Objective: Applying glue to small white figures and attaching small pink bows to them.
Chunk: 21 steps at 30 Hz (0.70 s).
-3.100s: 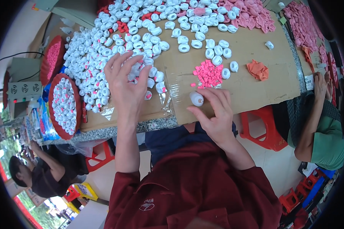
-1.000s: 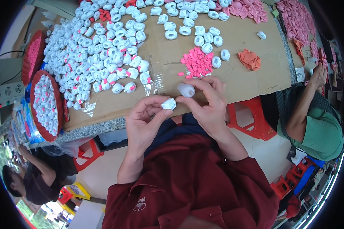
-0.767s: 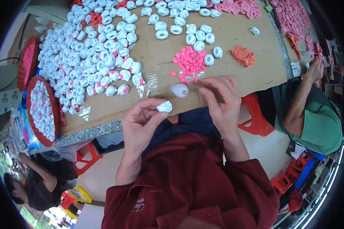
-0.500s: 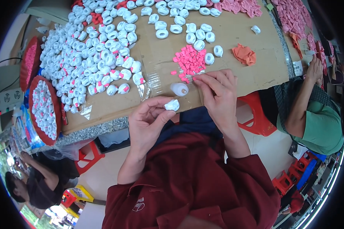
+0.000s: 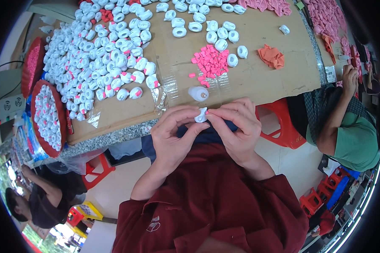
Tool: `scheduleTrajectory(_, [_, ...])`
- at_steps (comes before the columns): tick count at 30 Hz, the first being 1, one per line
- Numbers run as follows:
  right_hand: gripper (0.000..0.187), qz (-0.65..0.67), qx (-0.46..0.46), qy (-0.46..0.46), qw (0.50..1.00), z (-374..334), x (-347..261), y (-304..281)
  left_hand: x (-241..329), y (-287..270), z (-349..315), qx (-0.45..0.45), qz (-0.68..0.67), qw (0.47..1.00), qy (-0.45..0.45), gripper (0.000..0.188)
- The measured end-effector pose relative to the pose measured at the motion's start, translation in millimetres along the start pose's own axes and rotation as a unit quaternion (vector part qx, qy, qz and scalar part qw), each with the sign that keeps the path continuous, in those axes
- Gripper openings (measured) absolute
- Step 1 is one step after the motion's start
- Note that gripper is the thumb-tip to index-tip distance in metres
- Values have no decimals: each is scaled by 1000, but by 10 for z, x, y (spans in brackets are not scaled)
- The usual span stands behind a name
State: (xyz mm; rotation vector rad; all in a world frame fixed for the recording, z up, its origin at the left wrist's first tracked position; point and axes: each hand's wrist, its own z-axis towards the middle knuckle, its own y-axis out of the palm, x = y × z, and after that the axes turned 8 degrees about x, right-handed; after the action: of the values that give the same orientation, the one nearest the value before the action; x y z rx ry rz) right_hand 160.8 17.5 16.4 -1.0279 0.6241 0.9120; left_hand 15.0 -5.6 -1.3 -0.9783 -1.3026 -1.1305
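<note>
Between thumb and fingertips my left hand (image 5: 173, 134) grips a small white hollow plastic piece (image 5: 201, 116), held just off the table's near edge. My right hand (image 5: 237, 128) pinches a tiny pink piece (image 5: 207, 112) against the right side of the white one. Beyond my hands, a white squeeze bottle (image 5: 197, 93) lies on its side on the cardboard, its tip toward the right. Behind it is a loose heap of small pink pieces (image 5: 211, 62). Several more white pieces (image 5: 222, 33) stand beyond the heap.
A large pile of white pieces (image 5: 97, 63), many with pink bits, covers the left of the cardboard (image 5: 257, 86). Two red trays (image 5: 63, 122) stand at the left. A crumpled orange cloth-like piece (image 5: 271, 57) lies right. Co-workers sit on both sides; a red stool (image 5: 278, 126) stands right.
My right hand has come from the pink heap toward my left hand, bringing a pink piece to the white one. My left hand has shifted right, turning the white piece.
</note>
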Motion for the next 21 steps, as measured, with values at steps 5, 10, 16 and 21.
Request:
scheduleTrajectory(5, [14,12,6,8,1000,-25,14,-1,6,8,-24,-18,-146,983,-106,27])
scheduleTrajectory(10, [13,37,-2,9,999,-52,19,-2,0,-37,-3,-44,-242,955,-164,27])
scheduleTrajectory(16, [13,30,-5,-28,999,-71,16,-28,-37,-43,-16,-40,-247,951,-179,26])
scheduleTrajectory(21, [16,56,-50,21,997,37,45,-108,-32,-42,-27,-43,-208,961,-178,26])
